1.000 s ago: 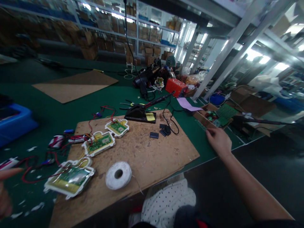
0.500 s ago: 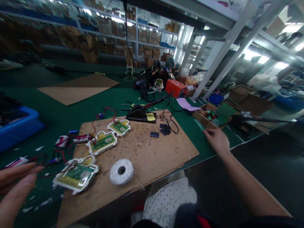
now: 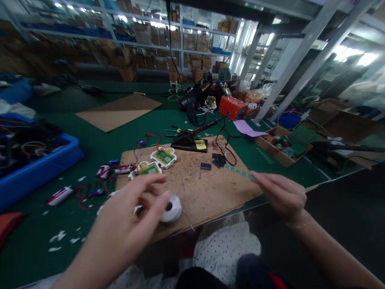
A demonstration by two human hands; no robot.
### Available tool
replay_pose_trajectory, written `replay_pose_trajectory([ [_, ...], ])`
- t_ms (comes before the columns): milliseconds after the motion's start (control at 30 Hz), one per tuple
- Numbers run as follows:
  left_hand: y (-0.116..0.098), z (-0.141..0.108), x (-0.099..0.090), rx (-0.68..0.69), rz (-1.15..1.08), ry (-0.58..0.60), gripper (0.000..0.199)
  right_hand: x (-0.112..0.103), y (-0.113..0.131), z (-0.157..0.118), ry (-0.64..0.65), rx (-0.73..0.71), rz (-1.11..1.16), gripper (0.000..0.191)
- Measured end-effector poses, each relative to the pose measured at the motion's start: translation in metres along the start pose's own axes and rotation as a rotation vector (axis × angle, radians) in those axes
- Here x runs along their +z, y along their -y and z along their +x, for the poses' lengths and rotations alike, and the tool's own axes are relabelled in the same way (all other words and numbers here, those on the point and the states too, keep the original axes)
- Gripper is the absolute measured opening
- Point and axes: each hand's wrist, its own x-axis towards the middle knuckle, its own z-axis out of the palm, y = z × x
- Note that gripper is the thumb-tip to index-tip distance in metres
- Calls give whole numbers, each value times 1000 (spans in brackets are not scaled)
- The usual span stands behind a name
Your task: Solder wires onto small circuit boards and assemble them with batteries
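My right hand [image 3: 281, 196] pinches one end of a narrow green circuit board strip [image 3: 238, 171], blurred by motion, which points left over the brown work board [image 3: 192, 188]. My left hand [image 3: 129, 212] is open, fingers apart and slightly curled, with nothing visible in it. It hovers by a white spool of thin wire [image 3: 172, 209], partly covering it. White-framed circuit units lie beyond that hand; one at the back [image 3: 164, 156] shows fully, another [image 3: 147, 167] is partly hidden. Several small black rectangular pieces [image 3: 218, 159] lie on the board near the strip's far end.
A soldering iron in its stand [image 3: 188, 139] sits at the board's back edge. Wrapped batteries with red wires [image 3: 104, 171] and a blue bin [image 3: 67, 150] are at left. On the right, a cardboard box [image 3: 278, 150] holds green boards; a faint green strip [image 3: 264, 155] lies beside it.
My right hand has brought the green strip leftward from beside the cardboard box to over the work board. My left hand has moved in from the far left to the spool. The view has shifted left.
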Motion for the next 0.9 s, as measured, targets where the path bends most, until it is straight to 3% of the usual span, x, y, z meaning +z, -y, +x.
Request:
replay_pose_trajectory([
  [33, -13, 7, 7, 65, -3, 55, 43, 1, 19, 4, 11, -210, 55, 44],
  [100, -34, 16, 21, 195, -45, 160, 42, 7, 51, 14, 17, -470, 123, 57],
  [233, -42, 13, 31, 107, -177, 351, 33, 26, 93, 33, 10, -581, 215, 59],
  [333, -32, 3, 26, -18, -243, 314, 26, 41, 111, 44, 32, -594, 301, 54],
  [433, -25, -3, 20, -61, -285, 253, 20, 47, 128, 53, 68, -478, 492, 42],
  [600, -24, -5, 12, -60, -316, 244, 17, 45, 158, 62, 259, -84, 726, 26],
  [767, -22, -6, 9, -74, -409, 241, 17, 48, 176, 63, 470, 122, 873, 50],
  [900, -18, -8, 9, -189, -594, 286, 22, 54, 183, 61, 625, 377, 1115, 56],
])
